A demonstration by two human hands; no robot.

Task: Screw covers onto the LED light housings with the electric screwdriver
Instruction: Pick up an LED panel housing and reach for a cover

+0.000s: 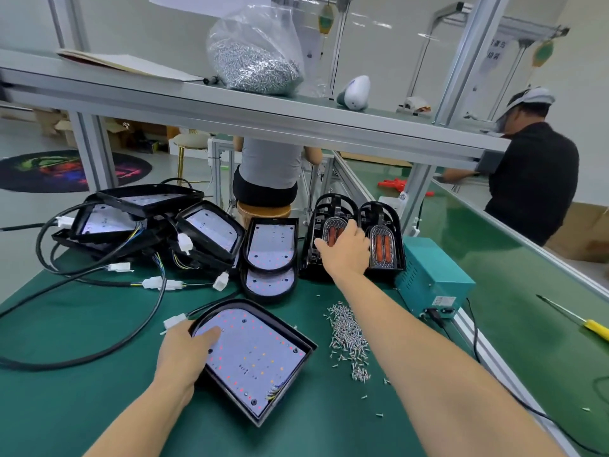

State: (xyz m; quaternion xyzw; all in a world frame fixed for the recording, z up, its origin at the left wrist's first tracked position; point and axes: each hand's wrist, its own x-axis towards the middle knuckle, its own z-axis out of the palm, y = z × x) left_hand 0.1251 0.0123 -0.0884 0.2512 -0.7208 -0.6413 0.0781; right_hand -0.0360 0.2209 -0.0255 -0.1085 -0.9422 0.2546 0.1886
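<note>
An open black LED housing (260,361) with a white LED board lies on the green mat in front of me. My left hand (186,352) holds its left rim, thumb resting on the board. My right hand (344,249) reaches far forward onto a stack of black covers with red lenses (382,247), its fingers curled over the top cover of the left stack. A heap of loose screws (349,341) lies right of the housing. No electric screwdriver is in view.
More housings with cables and white connectors (158,225) pile up at the back left, two stacked ones (270,255) in the middle. A teal power box (431,275) stands at right, a yellow-handled screwdriver (590,326) on the conveyor. A screw bag (253,57) sits on the shelf. Two people work beyond.
</note>
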